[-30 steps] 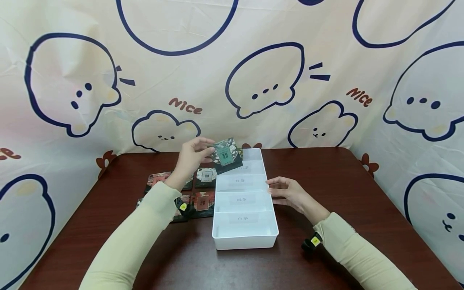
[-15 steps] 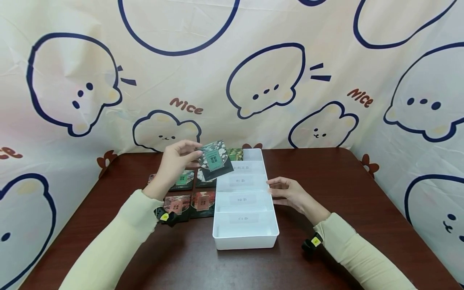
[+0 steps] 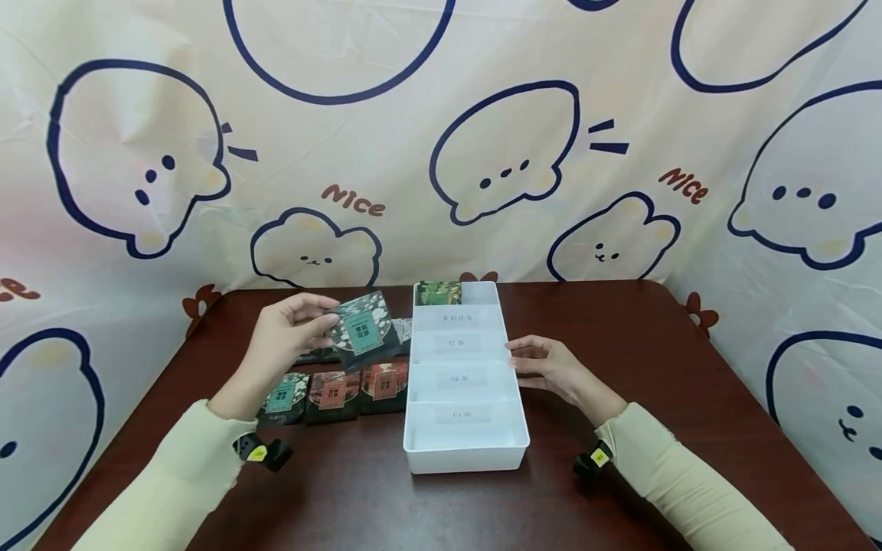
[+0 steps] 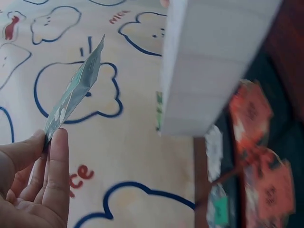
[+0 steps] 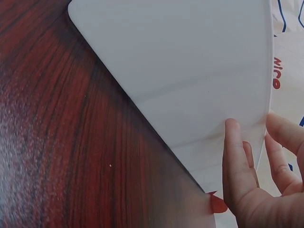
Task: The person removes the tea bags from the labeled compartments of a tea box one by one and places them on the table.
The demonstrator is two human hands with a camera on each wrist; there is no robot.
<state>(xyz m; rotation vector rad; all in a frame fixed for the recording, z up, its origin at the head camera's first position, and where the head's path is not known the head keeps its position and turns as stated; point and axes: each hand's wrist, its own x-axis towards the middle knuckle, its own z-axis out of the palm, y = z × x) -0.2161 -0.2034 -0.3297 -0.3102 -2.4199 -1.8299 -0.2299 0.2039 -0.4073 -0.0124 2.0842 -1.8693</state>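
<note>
My left hand (image 3: pixel 285 337) pinches a square tea bag sachet (image 3: pixel 361 331) by its left edge, thumb against fingers. Dark below and flowered above, the sachet carries a green label and is held over other packets, left of a white divided box (image 3: pixel 468 461). The left wrist view shows the sachet (image 4: pixel 76 90) nearly edge-on above the fingertips. My right hand (image 3: pixel 551 367) rests its fingers on the box's right wall; in the right wrist view one straight finger (image 5: pixel 232 142) lies along that wall. Inside the box's back compartment is a green-patterned sachet (image 3: pixel 439 293).
Left of the box, sachets lie in rows: a green-labelled one (image 3: pixel 284 398) and two red-labelled ones (image 3: pixel 333 394) in front, others behind, partly covered by the held sachet. Paper labels mark the box's compartments. A printed cloth (image 3: pixel 482 153) hangs behind the brown table (image 3: pixel 620 321).
My left hand has drawn the sachet left and down, from over the back of the box to over the packets, uncovering the sachet in the back compartment. My right hand has stayed put.
</note>
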